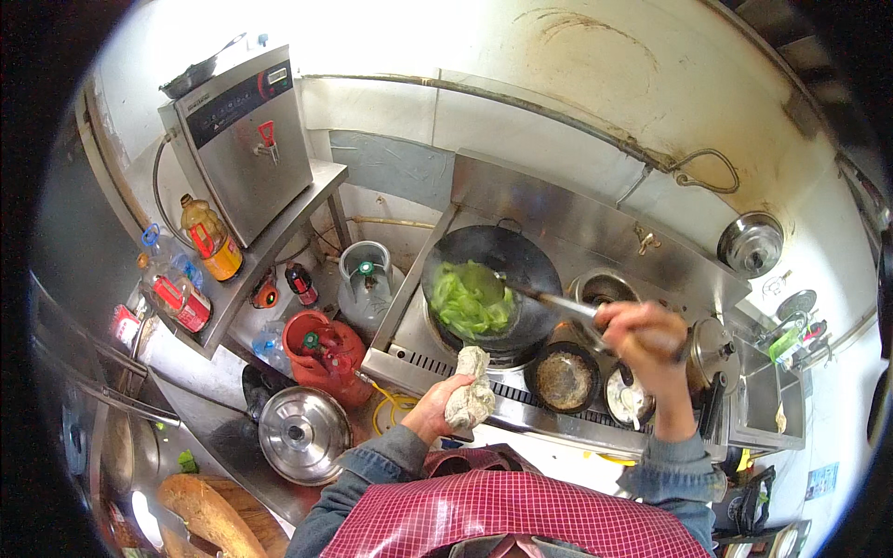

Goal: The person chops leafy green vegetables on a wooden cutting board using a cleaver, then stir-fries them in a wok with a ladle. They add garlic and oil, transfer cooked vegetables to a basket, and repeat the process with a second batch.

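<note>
A black wok (536,268) sits on the steel stove with sliced green vegetables (471,300) in it. My right hand (645,338), slightly blurred, grips the handle of a long metal ladle (558,301). The ladle's bowl lies among the vegetables, on their upper right side. My left hand (441,408) holds a bunched, pale cloth (469,397) at the near side of the wok. Whether the cloth also wraps a wok handle is hard to tell.
Right of the wok stand a small dark pan (564,376), a white bowl (628,396) with a spoon, and a lidded steel pot (711,349). A red gas cylinder (328,359) and a large steel lid (305,436) are at the left. Oil bottles (211,240) stand on a shelf.
</note>
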Available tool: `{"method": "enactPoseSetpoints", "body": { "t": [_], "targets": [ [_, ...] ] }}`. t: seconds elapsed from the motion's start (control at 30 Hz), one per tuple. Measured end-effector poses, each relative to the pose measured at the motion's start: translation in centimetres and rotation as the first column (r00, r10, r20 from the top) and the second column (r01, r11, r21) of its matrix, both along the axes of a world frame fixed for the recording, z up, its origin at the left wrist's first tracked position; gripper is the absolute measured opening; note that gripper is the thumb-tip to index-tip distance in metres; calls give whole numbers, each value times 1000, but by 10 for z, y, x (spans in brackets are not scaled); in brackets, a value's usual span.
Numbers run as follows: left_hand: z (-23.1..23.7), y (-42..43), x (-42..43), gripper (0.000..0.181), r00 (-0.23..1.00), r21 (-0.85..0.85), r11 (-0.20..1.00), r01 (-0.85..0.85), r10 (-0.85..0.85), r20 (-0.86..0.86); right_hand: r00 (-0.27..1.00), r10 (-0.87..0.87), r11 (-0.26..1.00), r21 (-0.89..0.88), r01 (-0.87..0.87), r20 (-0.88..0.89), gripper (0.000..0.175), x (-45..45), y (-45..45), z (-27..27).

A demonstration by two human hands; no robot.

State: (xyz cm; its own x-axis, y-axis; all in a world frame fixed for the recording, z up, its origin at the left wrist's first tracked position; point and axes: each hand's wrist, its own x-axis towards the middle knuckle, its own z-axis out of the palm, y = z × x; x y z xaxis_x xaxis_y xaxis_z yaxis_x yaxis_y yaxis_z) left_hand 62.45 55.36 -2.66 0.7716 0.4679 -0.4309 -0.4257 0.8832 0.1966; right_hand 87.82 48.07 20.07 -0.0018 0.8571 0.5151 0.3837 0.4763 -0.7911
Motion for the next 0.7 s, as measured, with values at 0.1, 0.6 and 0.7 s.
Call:
{"method": "enactPoseSetpoints", "body": {
  "t": [0.1,0.6,0.7],
  "targets": [
    [1,-1,1,26,999,-13,1000,-21,21,35,915,155,987,-87,-132,373,12,-24,-5,-4],
    [3,-12,12,30,997,-38,999,-21,24,71,701,322,946,-180,-270,636,12,-36,-15,18],
    [2,-12,11,33,993,35,999,5,-9,121,653,391,913,-183,-364,648,12,-37,-26,31]
  ]
}}
